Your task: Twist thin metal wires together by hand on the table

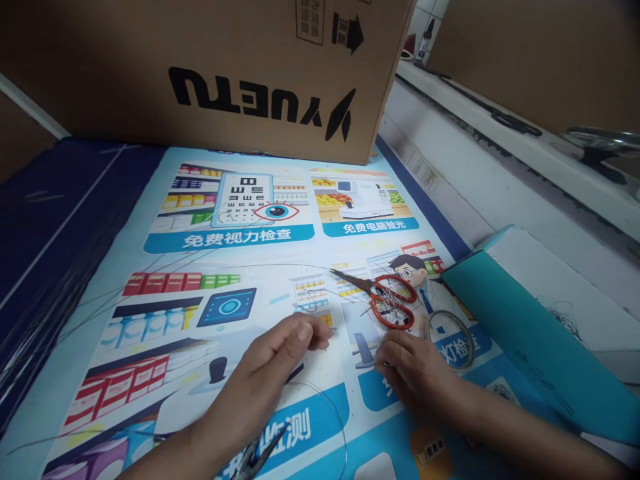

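Observation:
My left hand (280, 353) hovers low over the printed sheet, thumb pressed against curled fingers; anything in that pinch is too small to name. To its right, my right hand (417, 373) has its fingertips together near the sheet, and their contents are hidden. Just beyond it lie scissors (369, 287) with orange-red handles, blades pointing left. Several thin metal pieces (391, 301) rest in a small heap across the handles. A coil of thin wire (471, 343) is beside my right wrist. Pliers (270, 450) lie partly behind my left forearm, near a curved thin wire (344, 433).
A large cardboard box (260, 40) stands upside down at the back. On the right is an open teal and white box (530, 353) with tangled thin wire inside, beside a white ledge (500, 127). Dark blue wrapping (65, 220) covers the left side. Fine strands cross the printed sheet (240, 263).

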`<control>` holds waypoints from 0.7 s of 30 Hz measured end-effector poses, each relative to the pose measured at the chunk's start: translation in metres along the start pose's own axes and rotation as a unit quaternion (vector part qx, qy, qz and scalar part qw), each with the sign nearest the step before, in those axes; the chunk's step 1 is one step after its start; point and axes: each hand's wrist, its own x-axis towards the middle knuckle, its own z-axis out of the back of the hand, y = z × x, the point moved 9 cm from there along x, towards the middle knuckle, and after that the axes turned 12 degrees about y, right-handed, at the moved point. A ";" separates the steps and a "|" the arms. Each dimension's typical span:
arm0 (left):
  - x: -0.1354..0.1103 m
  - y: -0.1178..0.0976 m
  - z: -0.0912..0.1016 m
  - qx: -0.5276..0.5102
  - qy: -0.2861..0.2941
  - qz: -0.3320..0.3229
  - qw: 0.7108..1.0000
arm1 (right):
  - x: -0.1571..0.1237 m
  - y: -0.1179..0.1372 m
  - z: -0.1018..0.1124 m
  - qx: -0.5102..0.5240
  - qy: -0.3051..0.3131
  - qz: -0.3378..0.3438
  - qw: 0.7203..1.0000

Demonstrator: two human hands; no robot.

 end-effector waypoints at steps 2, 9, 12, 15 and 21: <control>0.000 0.000 0.001 0.005 -0.002 0.001 1.000 | 0.000 0.000 0.003 0.016 -0.008 0.003 1.000; -0.001 0.000 0.001 0.025 0.004 0.014 1.000 | 0.001 -0.003 0.008 0.069 -0.023 0.000 0.997; -0.002 0.000 -0.001 0.026 0.008 0.015 1.000 | 0.000 -0.004 0.008 0.075 -0.026 0.001 0.997; -0.002 0.001 -0.001 0.026 0.006 0.017 0.999 | 0.000 -0.006 0.006 0.076 -0.027 -0.002 0.997; -0.001 -0.001 0.000 0.021 0.000 0.007 1.000 | 0.001 -0.003 0.009 0.074 -0.027 0.007 0.997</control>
